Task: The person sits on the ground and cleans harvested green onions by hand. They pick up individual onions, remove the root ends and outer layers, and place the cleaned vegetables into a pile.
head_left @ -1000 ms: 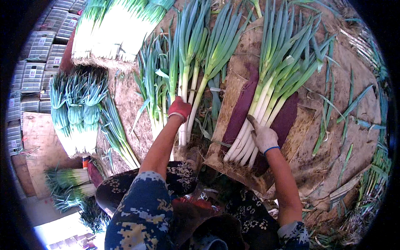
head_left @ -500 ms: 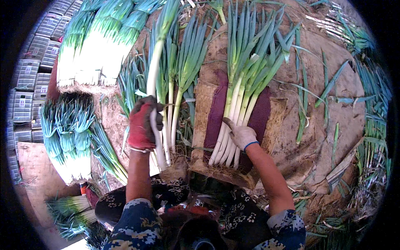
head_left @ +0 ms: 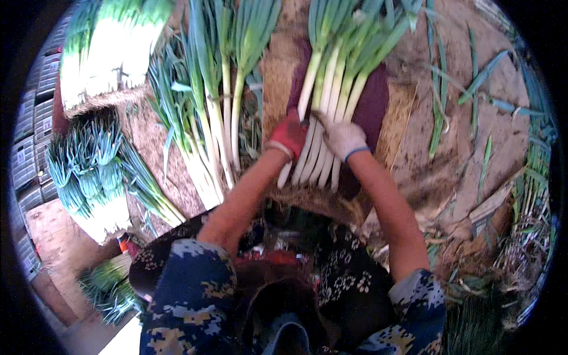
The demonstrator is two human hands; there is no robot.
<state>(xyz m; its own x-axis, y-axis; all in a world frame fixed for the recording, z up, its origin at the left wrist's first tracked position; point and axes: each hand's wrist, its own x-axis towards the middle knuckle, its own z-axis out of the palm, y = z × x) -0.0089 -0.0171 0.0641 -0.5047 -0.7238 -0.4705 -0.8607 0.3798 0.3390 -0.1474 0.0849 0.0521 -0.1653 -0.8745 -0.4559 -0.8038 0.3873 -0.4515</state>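
Note:
A bunch of green onions [head_left: 336, 89] lies side by side on a dark purple cloth [head_left: 374, 97], white stems toward me and green leaves away. My left hand [head_left: 289, 137], in a red and dark glove, closes round the white stem of a green onion [head_left: 309, 86] at the bunch's left edge. From the right, my right hand [head_left: 344, 141], in a whitish glove with a blue cuff, grips the bunch's stems, its thumb lying across them. Both hands nearly meet. Part of the fingers is hidden by the stems.
Loose green onions [head_left: 216, 127] lie left of the cloth. Tied bundles [head_left: 109, 65] are stacked at far left, with smaller bundles [head_left: 94, 183] nearer and grey crates [head_left: 44, 121] beyond. Cut leaves [head_left: 438, 100] litter the brown sheet [head_left: 408, 139] at right; a heap of trimmings [head_left: 529, 219] lines its edge.
My left hand has moved right, bringing the raised green onion down against the bunch's left side. My right hand has stayed on the bunch. The whole view has shifted, so things sit higher.

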